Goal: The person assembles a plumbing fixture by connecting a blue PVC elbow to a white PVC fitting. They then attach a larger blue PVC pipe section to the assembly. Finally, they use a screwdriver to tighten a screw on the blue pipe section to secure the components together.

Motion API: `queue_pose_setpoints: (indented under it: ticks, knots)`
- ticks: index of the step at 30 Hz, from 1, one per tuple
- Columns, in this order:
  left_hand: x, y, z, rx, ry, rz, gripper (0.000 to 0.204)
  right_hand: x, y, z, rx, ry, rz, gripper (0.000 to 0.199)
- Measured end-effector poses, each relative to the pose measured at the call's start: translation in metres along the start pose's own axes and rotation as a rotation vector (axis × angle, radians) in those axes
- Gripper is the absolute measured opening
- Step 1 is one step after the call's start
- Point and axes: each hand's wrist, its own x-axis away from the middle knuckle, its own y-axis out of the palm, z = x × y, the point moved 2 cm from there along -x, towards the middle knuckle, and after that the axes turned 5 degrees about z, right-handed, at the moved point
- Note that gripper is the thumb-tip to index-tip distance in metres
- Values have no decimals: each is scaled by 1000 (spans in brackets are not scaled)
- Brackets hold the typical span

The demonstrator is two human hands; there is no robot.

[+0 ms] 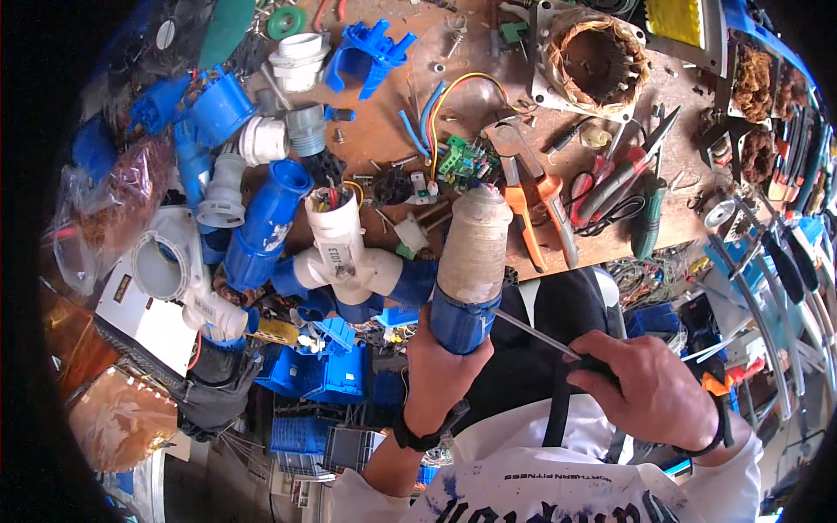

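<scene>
My left hand [443, 362] is wrapped round the blue collar [464, 322] of a tapered cylindrical fitting, whose worn beige body [475, 244] points up toward the workbench. In my right hand [649, 383] is a screwdriver [534, 332] with a dark handle and a long thin metal shaft. Its tip meets the right side of the blue collar; whether it sits in a slot or screw there is too small to tell. Left of the fitting is a white branched pipe housing [342, 253] with blue ends and wires in its top opening.
Orange-handled pincers [534, 196], a green-handled screwdriver [649, 218] and a green circuit board [464, 159] lie on the wooden bench [384, 87]. A copper-wound motor stator [593, 65] stands at the back right. Blue and white plastic fittings [270, 222] crowd the left; blue bins [318, 370] are below.
</scene>
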Motion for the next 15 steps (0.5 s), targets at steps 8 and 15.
queue_pose_setpoints:
  ticks: [8,15]
  knots:
    - [-2,5,-12,24,59,0,58,-8,-7,-21,9,110,-90,24]
    - [1,9,-8,42,31,29,57,2,26,-1,-624,377,-133,28]
